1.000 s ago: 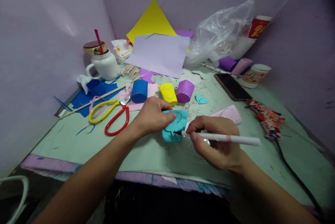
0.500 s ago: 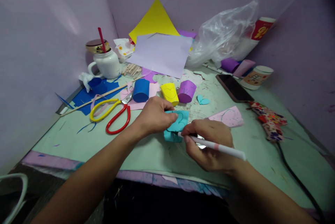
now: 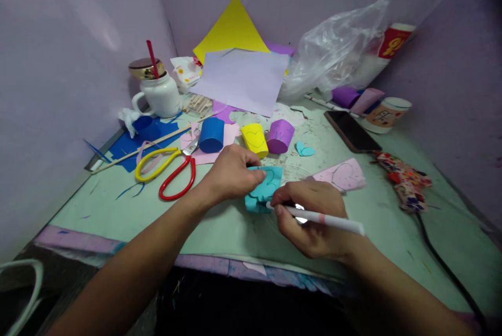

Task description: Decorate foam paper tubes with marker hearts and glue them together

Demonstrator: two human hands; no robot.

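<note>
My left hand (image 3: 233,171) grips the upper left edge of a turquoise piece of paper (image 3: 270,187), its thumb lying on the front. Dark curved pen lines run over this paper. Closed round a white marker pen (image 3: 325,219) with a pink band, my right hand (image 3: 314,210) brings the tip against the paper's lower part. Just beyond stand three small folded paper shapes: a blue one (image 3: 212,135), a yellow one (image 3: 254,140) with a heart drawn on it, and a purple one (image 3: 281,136). A pink paper (image 3: 343,175) with a drawn heart lies by my right hand.
Scissors (image 3: 176,179) with yellow and red handles lie left of my left hand, near a thin wooden stick (image 3: 135,148). A white mug (image 3: 161,96) stands at the back left. On the right are a phone (image 3: 353,132), a paper cup (image 3: 386,116) and a black cord (image 3: 443,262).
The marker's tip has shifted slightly down, and its rear end has moved a little left and up with my right hand. My left hand stays in place on the turquoise paper.
</note>
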